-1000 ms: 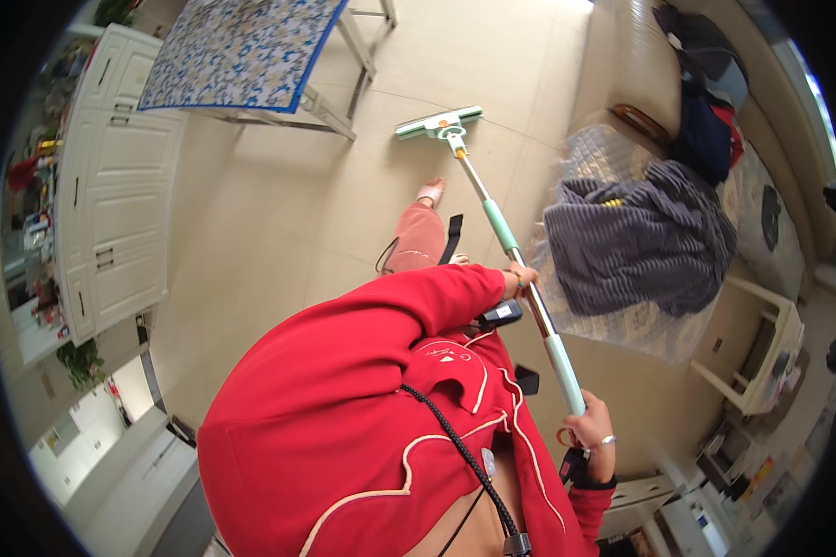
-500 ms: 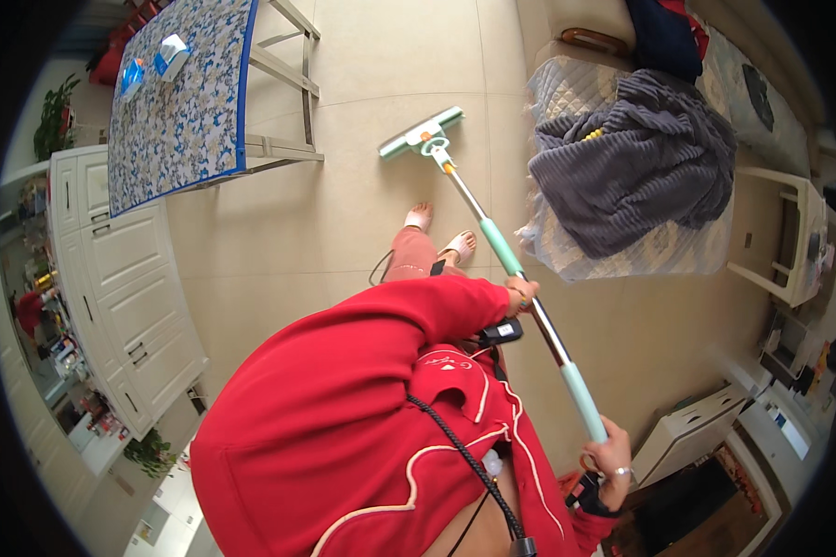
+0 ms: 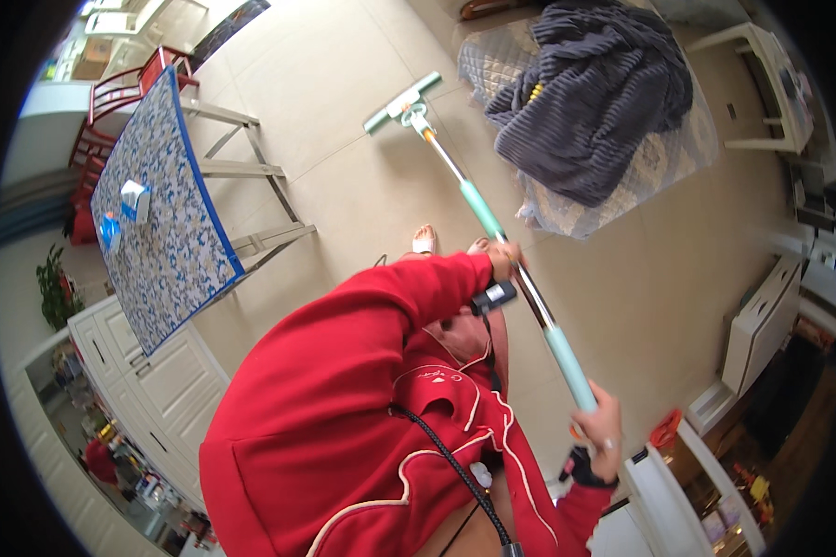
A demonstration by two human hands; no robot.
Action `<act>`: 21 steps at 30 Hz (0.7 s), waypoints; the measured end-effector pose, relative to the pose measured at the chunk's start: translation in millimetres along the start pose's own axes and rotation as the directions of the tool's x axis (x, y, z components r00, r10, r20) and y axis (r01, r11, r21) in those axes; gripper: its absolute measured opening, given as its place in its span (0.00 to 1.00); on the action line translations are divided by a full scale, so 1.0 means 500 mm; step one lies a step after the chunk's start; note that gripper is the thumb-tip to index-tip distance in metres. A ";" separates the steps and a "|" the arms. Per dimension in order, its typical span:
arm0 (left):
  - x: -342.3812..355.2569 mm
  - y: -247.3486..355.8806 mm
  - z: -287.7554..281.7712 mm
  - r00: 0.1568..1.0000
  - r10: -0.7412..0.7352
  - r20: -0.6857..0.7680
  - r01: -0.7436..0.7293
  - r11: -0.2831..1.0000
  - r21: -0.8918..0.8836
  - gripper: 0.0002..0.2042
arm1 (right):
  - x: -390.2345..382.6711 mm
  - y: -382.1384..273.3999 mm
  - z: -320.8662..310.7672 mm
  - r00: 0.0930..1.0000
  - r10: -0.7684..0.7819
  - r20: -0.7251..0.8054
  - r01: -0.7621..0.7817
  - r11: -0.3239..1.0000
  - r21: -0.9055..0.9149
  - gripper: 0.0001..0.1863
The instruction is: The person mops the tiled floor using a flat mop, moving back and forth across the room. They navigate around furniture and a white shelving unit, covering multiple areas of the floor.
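Note:
A long-handled mop (image 3: pixel 480 206) slants across the floor, with a light green and white head, a metal pole and mint-green grip sleeves. Its flat head (image 3: pixel 403 103) is at the far end, over the pale tiles. My left hand (image 3: pixel 504 260) is closed around the pole about midway, just below the upper sleeve. At the near end, my right hand (image 3: pixel 603 425) is wrapped round the lower mint sleeve. Both arms are in red sleeves. My feet (image 3: pixel 424 239) in light sandals show beyond the left sleeve, partly hidden.
Left stands a table with a blue floral cloth (image 3: pixel 172 241) and metal legs, holding two small packs. A grey ribbed blanket (image 3: pixel 604 102) lies heaped on a quilted seat (image 3: pixel 567 215) at right. White cabinets (image 3: pixel 149 371) line the left; a white stool (image 3: pixel 762 88) stands far right.
The view has turned, so the table and seat appear shifted and tilted. The mop head is farther out and slightly left, nearer the floor's tile seam. Both hands keep their hold on the mop.

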State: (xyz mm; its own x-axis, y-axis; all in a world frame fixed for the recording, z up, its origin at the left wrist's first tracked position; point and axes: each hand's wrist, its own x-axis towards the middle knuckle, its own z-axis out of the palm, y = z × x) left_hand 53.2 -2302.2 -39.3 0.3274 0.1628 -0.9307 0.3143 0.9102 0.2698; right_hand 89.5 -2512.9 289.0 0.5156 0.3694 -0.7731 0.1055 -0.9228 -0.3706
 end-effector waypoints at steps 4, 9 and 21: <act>0.151 0.131 -0.105 0.936 0.337 -0.099 -0.134 0.604 0.786 0.07 | 0.206 -0.086 0.173 0.993 -0.008 0.122 -0.023 0.969 0.248 0.20; 0.249 0.140 -0.175 0.927 0.280 0.250 -0.037 -0.595 0.803 0.09 | 0.243 -0.079 0.306 0.998 -0.052 0.033 0.054 0.996 -0.068 0.21; -0.064 -0.557 -0.026 0.910 -0.412 -0.052 0.286 0.532 0.797 0.16 | -0.295 0.488 0.278 0.974 0.222 -0.038 -0.217 0.969 0.116 0.25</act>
State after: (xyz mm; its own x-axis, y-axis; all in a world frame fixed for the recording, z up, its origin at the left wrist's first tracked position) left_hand -56.3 -2555.8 -87.7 0.1224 -0.2072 -0.9706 0.9711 0.2271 0.0740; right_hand -78.9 -2777.5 241.0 0.5584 0.1506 -0.8158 -0.1077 -0.9619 -0.2513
